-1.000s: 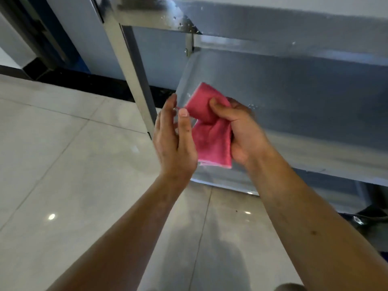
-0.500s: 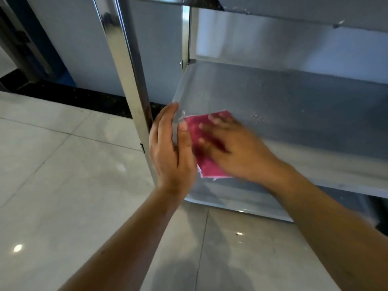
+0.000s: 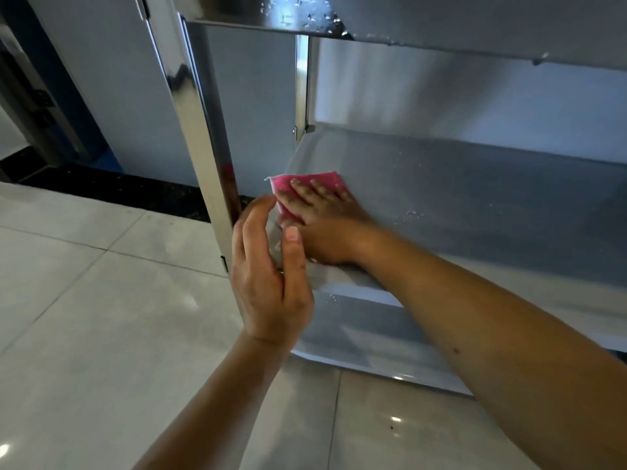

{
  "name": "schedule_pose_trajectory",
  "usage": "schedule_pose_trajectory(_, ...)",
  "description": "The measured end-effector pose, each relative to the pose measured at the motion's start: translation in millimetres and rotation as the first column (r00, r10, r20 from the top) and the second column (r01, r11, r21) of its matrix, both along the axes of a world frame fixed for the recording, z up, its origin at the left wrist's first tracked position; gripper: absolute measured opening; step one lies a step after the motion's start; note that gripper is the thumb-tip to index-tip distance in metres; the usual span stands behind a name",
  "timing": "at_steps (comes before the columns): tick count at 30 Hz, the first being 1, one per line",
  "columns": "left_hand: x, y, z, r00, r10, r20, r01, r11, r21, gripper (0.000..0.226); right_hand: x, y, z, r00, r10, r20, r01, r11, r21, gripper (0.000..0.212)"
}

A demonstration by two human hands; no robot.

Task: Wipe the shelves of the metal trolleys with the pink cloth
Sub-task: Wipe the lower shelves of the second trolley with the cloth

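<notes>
From the head view, your right hand point(image 3: 325, 215) presses flat-fingered on the pink cloth point(image 3: 288, 184) at the lower shelf's point(image 3: 475, 205) left corner. Your left hand point(image 3: 268, 276) hovers relaxed, holding nothing. The cloth overhangs the edge; pushing leftward could slide it off.

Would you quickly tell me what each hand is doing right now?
Left hand: open, holding nothing, beside the trolley leg.
Right hand: open, fingers flat, pressing the pink cloth onto the shelf.
</notes>
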State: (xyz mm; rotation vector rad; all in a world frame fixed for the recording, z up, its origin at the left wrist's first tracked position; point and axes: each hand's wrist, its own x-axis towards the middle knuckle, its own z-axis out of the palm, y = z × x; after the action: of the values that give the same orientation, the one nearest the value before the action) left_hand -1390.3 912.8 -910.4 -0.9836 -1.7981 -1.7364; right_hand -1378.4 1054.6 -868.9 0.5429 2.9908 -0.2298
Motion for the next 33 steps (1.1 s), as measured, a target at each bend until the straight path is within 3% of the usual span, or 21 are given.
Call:
schedule_pose_trajectory(6,-3,16,2,0.986,0.116,-0.119,-0.132,0.982,-0.134,0.054,-53,64,2,0.978,-0.208,-0.013,0.208,0.978,0.009,0.073)
schedule_pose_trajectory(14,0,20,1,0.964,0.216,-0.157,-0.247,0.945,-0.216,0.060,-75,143,10,0.925,-0.379,0.012,0.379,0.926,0.005,0.076)
schedule_pose_trajectory(25,12,31,8,0.972,0.230,-0.050,-0.235,0.940,-0.249,0.066,23,210,7,0.840,-0.542,-0.021,0.542,0.840,0.005,0.074)
schedule_pose_trajectory(29,43,50,18,0.981,0.164,-0.099,-0.191,0.891,-0.413,0.064,73,229,4,0.812,-0.581,-0.043,0.582,0.813,0.006,0.076)
schedule_pose_trajectory(33,79,77,29,0.986,-0.001,-0.168,-0.091,0.839,-0.536,0.064,117,250,4,0.786,-0.615,-0.070,0.617,0.786,0.028,0.077)
